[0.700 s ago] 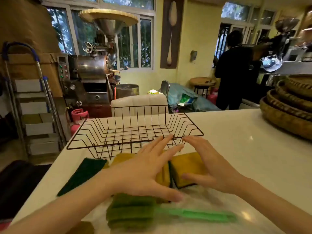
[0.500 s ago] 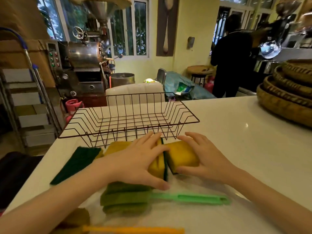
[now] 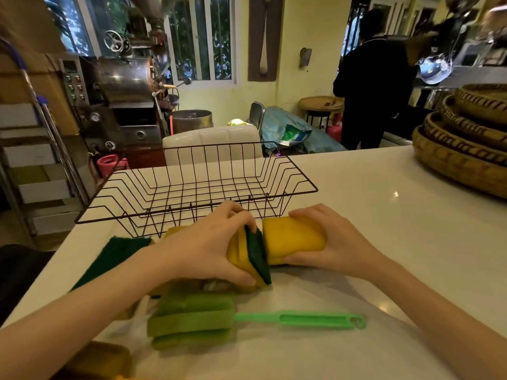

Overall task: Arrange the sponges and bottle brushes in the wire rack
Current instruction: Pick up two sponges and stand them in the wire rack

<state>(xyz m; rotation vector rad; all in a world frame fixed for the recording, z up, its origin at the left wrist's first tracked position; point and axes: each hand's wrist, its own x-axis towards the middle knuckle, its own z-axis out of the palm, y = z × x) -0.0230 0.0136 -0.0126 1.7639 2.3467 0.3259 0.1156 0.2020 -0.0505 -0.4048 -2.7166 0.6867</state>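
A black wire rack (image 3: 197,187) stands on the white counter with nothing in it. Just in front of it, my left hand (image 3: 203,248) grips a yellow sponge with a dark green scouring side (image 3: 256,256), tilted up on its edge. My right hand (image 3: 334,242) holds a second yellow sponge (image 3: 293,237) right beside it. A green bottle brush (image 3: 299,319) with a foam head (image 3: 192,316) lies nearer to me. A flat dark green scouring pad (image 3: 120,250) lies at the left. Another yellowish sponge (image 3: 101,360) shows at the bottom left.
Stacked woven baskets (image 3: 466,144) sit on the counter at the far right. A person in black (image 3: 375,89) stands beyond the counter. A white chair back (image 3: 211,141) is behind the rack, and a metal machine (image 3: 123,91) and a step ladder (image 3: 33,149) at the left.
Both hands came down from hovering and closed on the two yellow sponges. The left sponge has been tipped up on its edge, showing its green side.
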